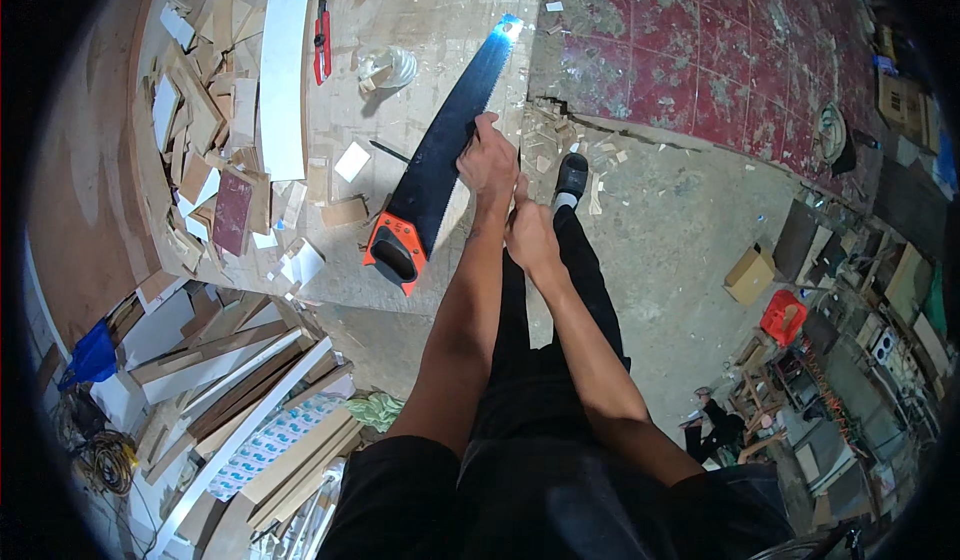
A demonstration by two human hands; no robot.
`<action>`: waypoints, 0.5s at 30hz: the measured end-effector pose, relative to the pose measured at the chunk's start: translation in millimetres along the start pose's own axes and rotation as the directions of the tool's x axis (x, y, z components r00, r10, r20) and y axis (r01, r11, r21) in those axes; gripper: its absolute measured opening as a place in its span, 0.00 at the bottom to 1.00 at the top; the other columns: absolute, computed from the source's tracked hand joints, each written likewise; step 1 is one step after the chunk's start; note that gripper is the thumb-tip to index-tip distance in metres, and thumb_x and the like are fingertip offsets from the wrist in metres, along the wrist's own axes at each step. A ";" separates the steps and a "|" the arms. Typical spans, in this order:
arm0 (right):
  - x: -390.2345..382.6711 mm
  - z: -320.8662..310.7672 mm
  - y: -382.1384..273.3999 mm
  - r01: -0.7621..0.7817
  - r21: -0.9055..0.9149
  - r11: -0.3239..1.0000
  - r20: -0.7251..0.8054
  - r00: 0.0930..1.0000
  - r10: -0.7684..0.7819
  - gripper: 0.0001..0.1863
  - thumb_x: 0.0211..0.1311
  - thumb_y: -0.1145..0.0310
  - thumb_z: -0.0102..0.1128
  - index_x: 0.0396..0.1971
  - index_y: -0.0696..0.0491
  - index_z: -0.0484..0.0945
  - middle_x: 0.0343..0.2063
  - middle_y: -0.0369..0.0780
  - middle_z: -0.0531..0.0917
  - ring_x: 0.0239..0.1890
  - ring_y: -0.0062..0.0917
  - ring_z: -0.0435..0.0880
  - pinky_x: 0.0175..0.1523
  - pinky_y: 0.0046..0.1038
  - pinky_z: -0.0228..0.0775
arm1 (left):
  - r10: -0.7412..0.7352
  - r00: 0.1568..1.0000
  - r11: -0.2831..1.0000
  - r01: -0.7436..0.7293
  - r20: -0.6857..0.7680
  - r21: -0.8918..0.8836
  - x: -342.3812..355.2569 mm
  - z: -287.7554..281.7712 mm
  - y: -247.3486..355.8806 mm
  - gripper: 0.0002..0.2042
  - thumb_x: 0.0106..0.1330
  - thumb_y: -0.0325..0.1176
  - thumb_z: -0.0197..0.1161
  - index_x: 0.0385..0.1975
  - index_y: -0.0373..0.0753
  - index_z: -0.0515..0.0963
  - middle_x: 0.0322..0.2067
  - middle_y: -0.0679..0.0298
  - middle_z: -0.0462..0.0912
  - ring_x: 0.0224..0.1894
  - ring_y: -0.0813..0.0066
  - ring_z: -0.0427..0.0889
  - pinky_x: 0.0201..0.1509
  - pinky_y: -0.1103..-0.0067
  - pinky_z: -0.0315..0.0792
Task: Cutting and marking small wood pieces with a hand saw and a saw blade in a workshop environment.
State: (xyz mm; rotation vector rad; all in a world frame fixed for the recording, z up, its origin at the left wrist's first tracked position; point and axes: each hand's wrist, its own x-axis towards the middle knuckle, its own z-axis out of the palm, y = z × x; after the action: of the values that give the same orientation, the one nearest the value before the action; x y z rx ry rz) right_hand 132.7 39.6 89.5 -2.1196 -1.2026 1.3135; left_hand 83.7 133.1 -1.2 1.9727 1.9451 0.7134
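Observation:
A hand saw (448, 142) with a black blade and orange handle lies on the worktable (350, 240), its toothed edge toward the right. My left hand (488, 165) is over that edge at the table's right side, fingers curled; what they hold or touch is unclear. Just below and right, my right hand (530, 235) is closed at the table's edge, its fingertips and any held thing hidden. A red utility knife (322, 45), a translucent crumpled item (387, 70), a dark pencil-like stick (387, 151) and a small white square (352, 162) lie left of the blade.
Offcuts (205, 110) and a long white strip (280, 70) cover the table's left. Stacked boards (255, 410) fill the lower left. My slippered foot (572, 175) is on the concrete floor (670, 290). A cardboard box (750, 273), red crate (783, 315) and clutter stand at the right.

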 end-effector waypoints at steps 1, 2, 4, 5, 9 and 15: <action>-5.4 3.3 2.6 -0.005 0.007 1.000 -0.006 1.000 0.005 0.38 0.54 0.79 0.57 0.66 0.71 0.56 0.27 0.60 0.80 0.32 0.54 0.83 0.42 0.46 0.74 | 0.009 1.000 1.000 -0.009 0.005 0.001 0.6 0.0 -1.9 0.09 0.66 0.27 0.53 0.44 0.46 0.73 0.20 0.53 0.81 0.22 0.49 0.81 0.26 0.57 0.72; -14.4 6.4 5.3 0.034 -0.008 0.999 -0.011 0.999 -0.034 0.37 0.54 0.79 0.57 0.65 0.73 0.56 0.26 0.59 0.80 0.31 0.54 0.83 0.42 0.46 0.73 | 0.010 1.000 1.000 -0.010 -0.012 0.026 1.0 -0.2 -3.7 0.09 0.66 0.27 0.53 0.44 0.46 0.72 0.20 0.53 0.81 0.22 0.49 0.81 0.25 0.57 0.71; -19.4 11.5 12.0 0.069 -0.021 0.997 -0.022 0.997 -0.069 0.37 0.54 0.79 0.57 0.65 0.74 0.57 0.25 0.59 0.80 0.31 0.54 0.83 0.42 0.46 0.73 | 0.019 0.999 0.999 -0.018 -0.026 0.048 0.4 0.6 -4.5 0.10 0.66 0.26 0.53 0.45 0.47 0.72 0.20 0.53 0.81 0.22 0.49 0.81 0.25 0.58 0.71; -18.3 13.3 16.3 0.078 -0.047 0.996 -0.031 0.996 -0.079 0.36 0.54 0.79 0.57 0.64 0.75 0.57 0.25 0.59 0.80 0.31 0.54 0.83 0.42 0.46 0.73 | -0.001 1.000 0.998 0.002 -0.013 0.057 0.0 1.9 -3.4 0.10 0.66 0.26 0.53 0.45 0.47 0.72 0.20 0.53 0.81 0.22 0.49 0.81 0.25 0.58 0.71; -1.8 2.8 5.3 -0.003 0.005 1.000 0.023 1.000 0.003 0.35 0.55 0.79 0.56 0.64 0.75 0.58 0.25 0.60 0.80 0.31 0.55 0.82 0.42 0.45 0.73 | -0.016 1.000 0.998 0.017 -0.016 0.052 -0.6 2.6 -1.8 0.10 0.66 0.27 0.53 0.45 0.47 0.72 0.20 0.53 0.81 0.21 0.49 0.81 0.25 0.57 0.70; -13.0 10.2 10.6 -0.021 0.018 1.000 0.010 1.000 0.021 0.34 0.58 0.78 0.53 0.66 0.70 0.58 0.27 0.62 0.80 0.31 0.55 0.83 0.40 0.50 0.73 | -0.010 1.000 0.997 0.008 0.020 0.078 0.0 4.0 -1.6 0.10 0.66 0.27 0.53 0.46 0.47 0.72 0.19 0.53 0.80 0.21 0.49 0.81 0.25 0.57 0.70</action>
State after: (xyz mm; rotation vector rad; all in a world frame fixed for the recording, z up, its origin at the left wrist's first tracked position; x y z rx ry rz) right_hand 126.4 21.7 84.3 -2.1215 -1.1712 1.3405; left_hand 84.5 133.8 -5.5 2.0064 1.9970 0.6217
